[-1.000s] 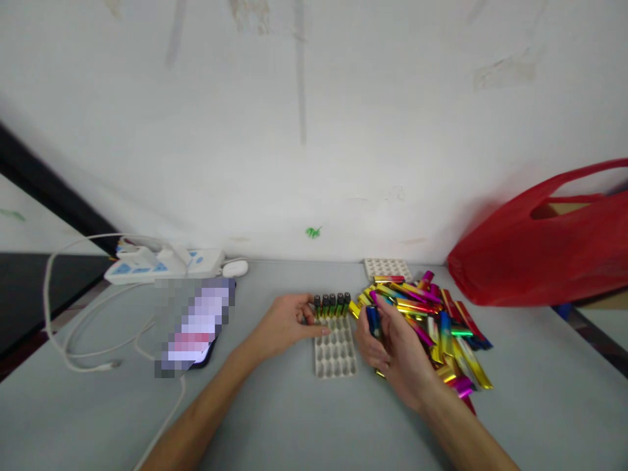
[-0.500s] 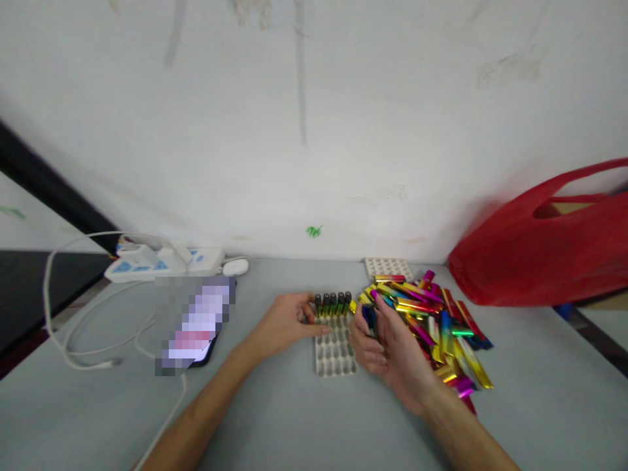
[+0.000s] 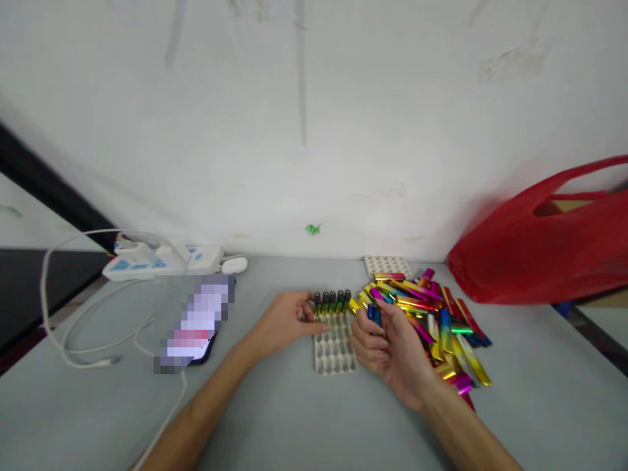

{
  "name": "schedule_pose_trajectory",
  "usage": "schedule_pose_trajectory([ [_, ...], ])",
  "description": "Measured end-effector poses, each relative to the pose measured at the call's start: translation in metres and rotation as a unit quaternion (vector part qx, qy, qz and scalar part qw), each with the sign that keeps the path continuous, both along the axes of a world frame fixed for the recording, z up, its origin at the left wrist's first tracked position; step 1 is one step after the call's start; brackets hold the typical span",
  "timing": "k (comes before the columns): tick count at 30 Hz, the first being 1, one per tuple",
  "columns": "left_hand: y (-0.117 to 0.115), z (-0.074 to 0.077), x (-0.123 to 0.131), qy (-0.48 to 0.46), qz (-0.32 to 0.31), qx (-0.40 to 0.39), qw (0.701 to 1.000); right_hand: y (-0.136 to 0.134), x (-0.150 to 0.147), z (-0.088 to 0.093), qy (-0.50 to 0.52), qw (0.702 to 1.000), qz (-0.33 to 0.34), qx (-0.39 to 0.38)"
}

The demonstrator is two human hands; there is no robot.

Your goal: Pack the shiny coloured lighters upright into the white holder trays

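A pale tray [image 3: 335, 356] with rows of round pockets lies between my hands. Several slim tubes [image 3: 332, 303] with black tops and yellow-green lower parts stand upright in its far row. My left hand [image 3: 290, 322] holds the tray at its far left corner, the thumb lying over the pockets and the fingers curled beside the leftmost tube. Right of the tray, my right hand [image 3: 385, 350] is closed around a shiny dark blue tube [image 3: 374, 315], whose end shows above the fingers; the palm hides its lower part.
Shiny coloured tubes [image 3: 444, 333] lie heaped beyond my right hand. Behind them is a second pocketed tray [image 3: 387, 266]. A red bag [image 3: 544, 248] stands at the right. To the left are a phone [image 3: 199, 320], a power strip [image 3: 164, 261], a white case [image 3: 234, 265] and a looping cable [image 3: 73, 353].
My right hand has turned slightly, and the blue tube's end shows more clearly above its fingers. My left hand and the tray have stayed in place.
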State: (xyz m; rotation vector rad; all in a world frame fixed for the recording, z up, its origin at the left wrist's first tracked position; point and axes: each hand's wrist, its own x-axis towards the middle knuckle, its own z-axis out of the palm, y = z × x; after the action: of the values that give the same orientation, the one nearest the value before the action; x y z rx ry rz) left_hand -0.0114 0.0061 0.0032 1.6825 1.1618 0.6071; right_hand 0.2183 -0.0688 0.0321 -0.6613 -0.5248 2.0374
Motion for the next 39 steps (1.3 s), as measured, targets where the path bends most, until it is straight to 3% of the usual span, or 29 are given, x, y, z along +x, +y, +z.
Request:
schedule_pose_trajectory([
  [39,0.0001,-0.0005,0.0001,-0.004,-0.005,-0.002,1.000,0.0009,-0.0022,0.0025,0.001,1.000,0.018,-0.016],
])
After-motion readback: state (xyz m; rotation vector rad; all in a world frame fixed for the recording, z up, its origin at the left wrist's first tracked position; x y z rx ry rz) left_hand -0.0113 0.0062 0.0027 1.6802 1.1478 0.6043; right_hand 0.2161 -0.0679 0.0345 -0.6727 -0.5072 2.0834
